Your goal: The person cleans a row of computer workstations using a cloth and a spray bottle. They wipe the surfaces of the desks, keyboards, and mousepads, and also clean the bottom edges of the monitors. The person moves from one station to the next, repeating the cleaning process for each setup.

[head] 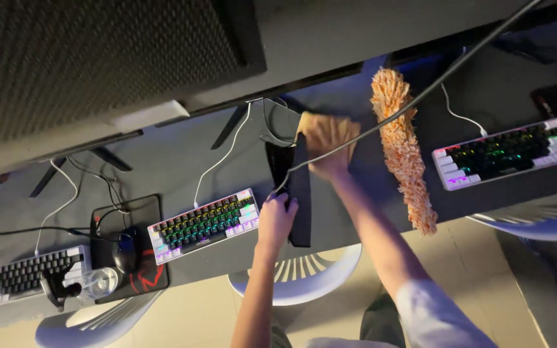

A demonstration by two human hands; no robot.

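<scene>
The left hand (277, 216) pinches the near edge of a black mouse pad (299, 193), lifting it on edge off the dark worktop (227, 254). The right hand (327, 147), fingers spread flat, presses a yellow cloth (320, 129) onto the surface just beyond the raised pad. An orange fluffy duster (402, 147) lies just beside that hand (a cable crosses over it). A lit keyboard (204, 224) sits left of the pad; another keyboard (504, 153) lies to the right, well apart.
</scene>
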